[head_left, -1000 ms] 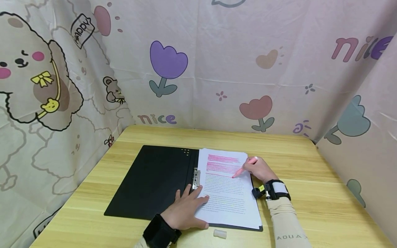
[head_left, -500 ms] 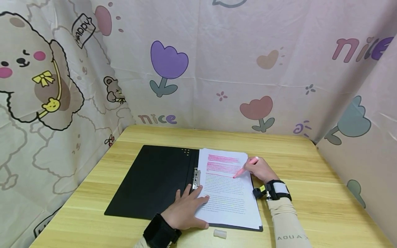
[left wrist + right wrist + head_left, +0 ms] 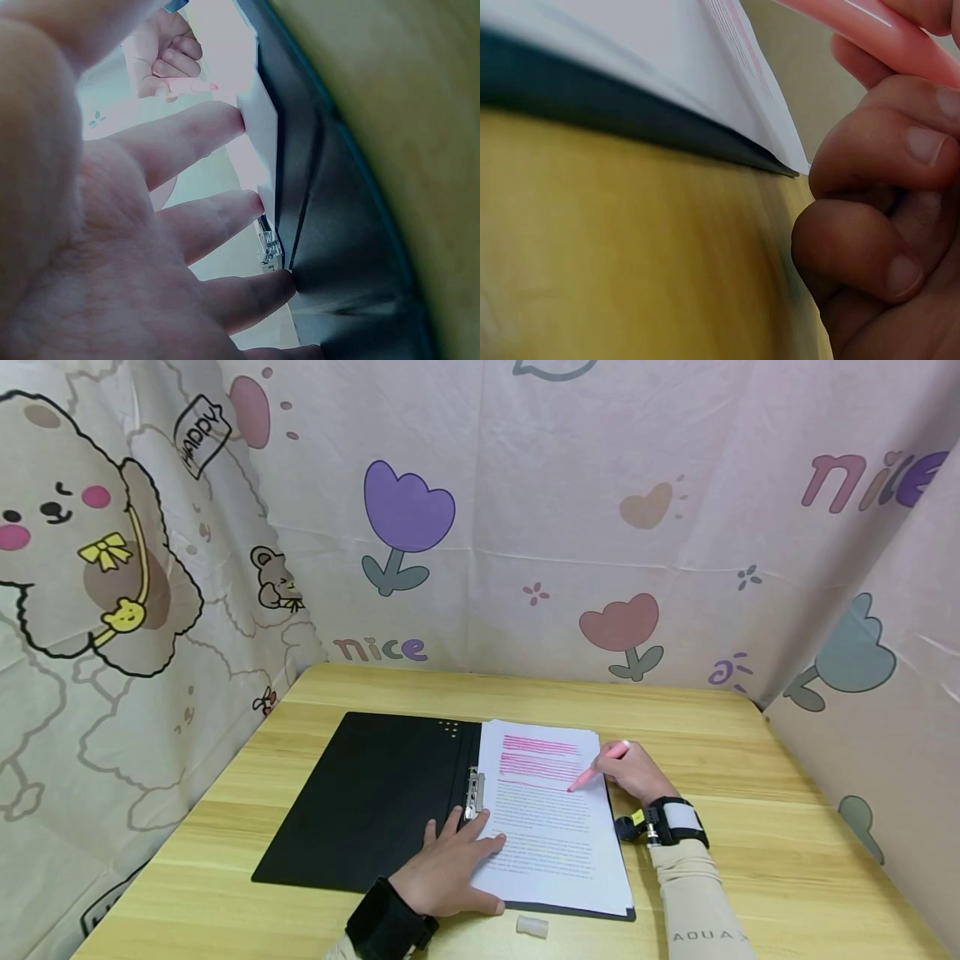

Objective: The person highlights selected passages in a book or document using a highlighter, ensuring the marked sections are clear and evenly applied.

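Note:
A black clip folder [image 3: 375, 793] lies spread on the table, with printed sheets of paper [image 3: 540, 860] on its right side. Pink marks run across the upper lines of the top sheet. My right hand [image 3: 633, 772] pinches a pink highlighter [image 3: 603, 762], its tip on the page at the end of a pink line. In the right wrist view the highlighter [image 3: 900, 37] sits above the curled lower fingers. My left hand [image 3: 446, 868] rests with spread fingers over the folder's spine and the paper's lower left edge, just below the metal clip [image 3: 474, 792].
A small pale cap [image 3: 532, 927] lies on the wooden table [image 3: 697, 727] in front of the folder's near edge. Printed cloth curtains [image 3: 510, 510] stand behind the table and along both sides.
My right hand has slid slightly to the right with the highlighter, and the pink line under its tip has grown longer. The left hand stays in place.

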Demonstrator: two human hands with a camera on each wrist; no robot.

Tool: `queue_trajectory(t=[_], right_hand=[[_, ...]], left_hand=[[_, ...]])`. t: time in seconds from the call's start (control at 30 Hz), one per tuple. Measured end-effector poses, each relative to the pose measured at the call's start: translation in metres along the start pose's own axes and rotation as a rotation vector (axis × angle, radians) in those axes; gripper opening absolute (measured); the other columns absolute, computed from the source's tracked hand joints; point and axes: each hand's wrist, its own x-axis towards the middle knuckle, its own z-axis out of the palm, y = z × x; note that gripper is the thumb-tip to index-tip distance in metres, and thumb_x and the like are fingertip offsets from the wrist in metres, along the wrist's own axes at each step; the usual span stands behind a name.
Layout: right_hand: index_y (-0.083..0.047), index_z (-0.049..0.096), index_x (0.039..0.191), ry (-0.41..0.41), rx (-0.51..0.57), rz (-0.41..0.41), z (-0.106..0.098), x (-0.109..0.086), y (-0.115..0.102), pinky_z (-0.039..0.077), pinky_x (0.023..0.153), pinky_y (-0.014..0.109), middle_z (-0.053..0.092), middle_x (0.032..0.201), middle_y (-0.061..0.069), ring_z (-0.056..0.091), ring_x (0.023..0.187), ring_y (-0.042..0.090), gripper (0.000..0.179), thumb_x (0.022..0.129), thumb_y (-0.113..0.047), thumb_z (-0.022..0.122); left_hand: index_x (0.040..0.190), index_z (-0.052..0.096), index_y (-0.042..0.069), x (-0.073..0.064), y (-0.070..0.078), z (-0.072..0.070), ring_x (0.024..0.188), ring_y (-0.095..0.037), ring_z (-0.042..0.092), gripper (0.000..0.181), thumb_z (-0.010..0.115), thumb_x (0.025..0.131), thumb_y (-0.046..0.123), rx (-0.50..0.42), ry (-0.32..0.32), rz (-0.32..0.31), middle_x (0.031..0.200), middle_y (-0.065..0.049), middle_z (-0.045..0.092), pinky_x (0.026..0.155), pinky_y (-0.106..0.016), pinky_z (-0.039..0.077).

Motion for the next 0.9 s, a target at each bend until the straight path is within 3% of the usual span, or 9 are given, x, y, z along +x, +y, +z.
queue_trajectory(t=[0.2, 0.27, 0.37, 0.47, 0.57, 0.7, 0.8, 0.9], right_hand=[[0.005, 0.052, 0.066, -0.025, 0.043, -0.034, -0.002, -0.001, 0.003, 0.03, 0.055, 0.026, 0.058, 0.081, 0.007, 0.042, 0.064, 0.021, 0.031, 0.09, -0.011, 0.065], [0.006, 0.051, 0.068, -0.012, 0.132, -0.069, -0.003, -0.001, 0.006, 0.03, 0.052, 0.025, 0.056, 0.072, 0.005, 0.04, 0.059, 0.018, 0.027, 0.089, -0.006, 0.064], [0.008, 0.046, 0.069, 0.008, 0.363, -0.14, -0.004, -0.002, 0.013, 0.022, 0.047, 0.028, 0.053, 0.063, 0.003, 0.034, 0.052, 0.014, 0.024, 0.091, 0.005, 0.056], [0.003, 0.052, 0.072, 0.012, 0.572, -0.186, -0.006, -0.003, 0.018, 0.014, 0.048, 0.031, 0.045, 0.057, -0.001, 0.029, 0.047, 0.009, 0.024, 0.094, 0.012, 0.048], [-0.005, 0.057, 0.075, 0.017, 0.654, -0.18, -0.006, -0.004, 0.02, 0.015, 0.049, 0.03, 0.04, 0.057, -0.006, 0.03, 0.047, 0.006, 0.028, 0.098, 0.008, 0.048], [-0.008, 0.055, 0.072, 0.06, 0.667, -0.135, -0.006, -0.003, 0.019, 0.019, 0.049, 0.026, 0.037, 0.058, -0.007, 0.033, 0.049, 0.005, 0.03, 0.101, 0.001, 0.052], [-0.008, 0.051, 0.071, 0.086, 0.664, -0.109, -0.005, -0.002, 0.019, 0.019, 0.05, 0.026, 0.036, 0.059, -0.006, 0.033, 0.05, 0.006, 0.033, 0.103, -0.004, 0.054], [-0.008, 0.05, 0.071, 0.093, 0.666, -0.094, -0.004, 0.0, 0.018, 0.019, 0.049, 0.025, 0.036, 0.06, -0.006, 0.032, 0.05, 0.006, 0.034, 0.104, -0.008, 0.055]], left_hand=[[0.148, 0.059, 0.018, 0.0, -0.001, 0.0, 0.151, -0.052, 0.021, 0.08, 0.084, 0.081, 0.053, 0.006, 0.002, -0.002, 0.164, -0.017, 0.036, 0.11, -0.081, 0.019], [0.148, 0.059, 0.018, -0.001, -0.001, 0.0, 0.152, -0.052, 0.021, 0.08, 0.084, 0.081, 0.053, 0.001, 0.002, 0.0, 0.165, -0.017, 0.036, 0.11, -0.081, 0.019], [0.148, 0.059, 0.018, -0.001, -0.002, 0.0, 0.152, -0.052, 0.021, 0.08, 0.084, 0.081, 0.053, 0.001, 0.003, 0.005, 0.164, -0.017, 0.036, 0.11, -0.081, 0.019], [0.148, 0.059, 0.018, -0.001, -0.002, 0.0, 0.151, -0.053, 0.021, 0.08, 0.083, 0.081, 0.053, 0.001, 0.002, 0.009, 0.164, -0.018, 0.036, 0.11, -0.081, 0.02], [0.149, 0.058, 0.018, -0.001, -0.002, -0.001, 0.151, -0.053, 0.021, 0.08, 0.083, 0.081, 0.054, -0.01, -0.001, 0.015, 0.164, -0.018, 0.036, 0.109, -0.081, 0.019], [0.149, 0.057, 0.017, -0.001, 0.0, -0.001, 0.152, -0.053, 0.018, 0.081, 0.083, 0.082, 0.053, -0.031, 0.021, 0.028, 0.166, -0.02, 0.032, 0.111, -0.08, 0.017], [0.148, 0.057, 0.016, 0.0, 0.005, 0.002, 0.153, -0.049, 0.021, 0.081, 0.082, 0.083, 0.057, 0.017, 0.084, 0.091, 0.164, -0.021, 0.034, 0.116, -0.074, 0.017], [0.143, 0.062, 0.016, 0.001, 0.015, 0.008, 0.143, -0.033, 0.042, 0.076, 0.079, 0.084, 0.061, 0.118, 0.129, 0.235, 0.148, -0.012, 0.053, 0.119, -0.055, 0.03]])
